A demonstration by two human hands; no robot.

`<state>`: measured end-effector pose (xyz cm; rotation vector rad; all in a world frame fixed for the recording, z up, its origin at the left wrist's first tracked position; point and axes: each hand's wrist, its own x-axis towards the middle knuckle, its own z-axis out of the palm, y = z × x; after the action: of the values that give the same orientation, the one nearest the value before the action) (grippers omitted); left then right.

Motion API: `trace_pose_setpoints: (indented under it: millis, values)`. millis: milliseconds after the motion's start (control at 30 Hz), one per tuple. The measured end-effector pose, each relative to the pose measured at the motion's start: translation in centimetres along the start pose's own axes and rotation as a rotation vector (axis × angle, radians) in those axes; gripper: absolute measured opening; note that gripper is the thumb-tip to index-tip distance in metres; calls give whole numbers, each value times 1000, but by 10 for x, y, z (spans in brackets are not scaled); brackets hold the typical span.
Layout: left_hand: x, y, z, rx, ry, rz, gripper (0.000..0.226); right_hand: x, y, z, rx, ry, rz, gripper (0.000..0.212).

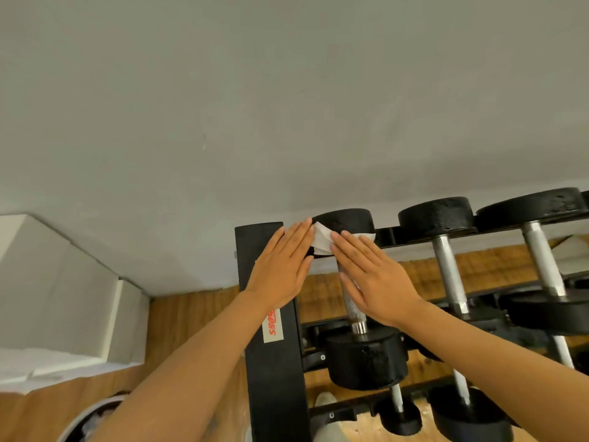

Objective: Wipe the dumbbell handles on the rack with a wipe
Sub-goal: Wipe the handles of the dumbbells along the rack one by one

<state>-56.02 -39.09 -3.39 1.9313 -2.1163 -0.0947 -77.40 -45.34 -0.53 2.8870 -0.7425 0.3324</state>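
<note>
Rack [274, 362] holds dumbbells [353, 298] — flat hands [280, 269] press wipe [322, 240]

One view only — head-worn, wide-angle, so we share nothing with a second camera. We look forward and down along both forearms, close over the left end of the dumbbell rack [274, 362]. A pale wall [287, 106] fills the upper half, bowed by the lens. The wood floor [178, 317] shows below left. Both hands sit near mid-frame — the rack's top row runs off the right edge.
</note>
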Motion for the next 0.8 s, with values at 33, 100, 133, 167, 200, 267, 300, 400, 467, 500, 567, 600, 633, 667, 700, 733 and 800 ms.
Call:
trace_pose_setpoints:
  millis: [33, 100, 133, 167, 200, 267, 300, 400, 467, 500, 567, 600, 633, 667, 700, 733, 800]
  values:
    - [-1, 0, 1, -7, -4, -6, 57, 2, -3, -2, -16, -4, 23, 53]
    - [-4, -1, 5, -31, -11, -32, 59, 14, -8, -7, -43, -5, 64, 55]
    - [-6, -1, 6, -42, -14, -49, 60, 21, -11, -9, -53, -2, 70, 56]
    - [-8, -1, 7, -52, -18, -64, 61, 28, -12, -10, -59, -2, 61, 56]
    - [-9, -2, 8, -63, -23, -73, 62, 33, -12, -9, -66, -10, 38, 56]
    - [-11, -2, 10, -101, -29, -67, 62, 40, -7, -6, -84, -58, -37, 56]
    - [-10, -1, 10, -140, -30, -57, 60, 41, -3, -4, -99, -93, -84, 57]
    - [-10, -1, 10, -285, -83, -37, 56, 40, 5, -1, -166, -198, -171, 65]
    - [-10, -3, 9, -295, -110, -22, 57, 42, 5, -4, -189, -207, -167, 68]
    - [-9, -4, 8, -286, -113, -13, 57, 42, 4, -6, -186, -203, -157, 69]
    - [-8, -6, 9, -263, -112, 6, 57, 39, 3, -9, -168, -187, -144, 68]
    - [-8, -6, 9, -255, -110, 17, 58, 37, 4, -10, -157, -177, -144, 67]
    - [-8, -7, 9, -258, -106, 25, 59, 35, 5, -10, -152, -167, -146, 66]
    - [-8, -7, 9, -278, -104, 29, 58, 35, 5, -9, -154, -163, -146, 66]
    - [-8, -7, 9, -311, -105, 28, 58, 39, 5, -8, -163, -166, -141, 66]
    - [-7, -7, 8, -352, -109, 21, 59, 47, 5, -6, -174, -178, -122, 67]
    - [-4, -5, 5, -424, -119, -1, 60, 67, 3, -4, -180, -210, -66, 70]
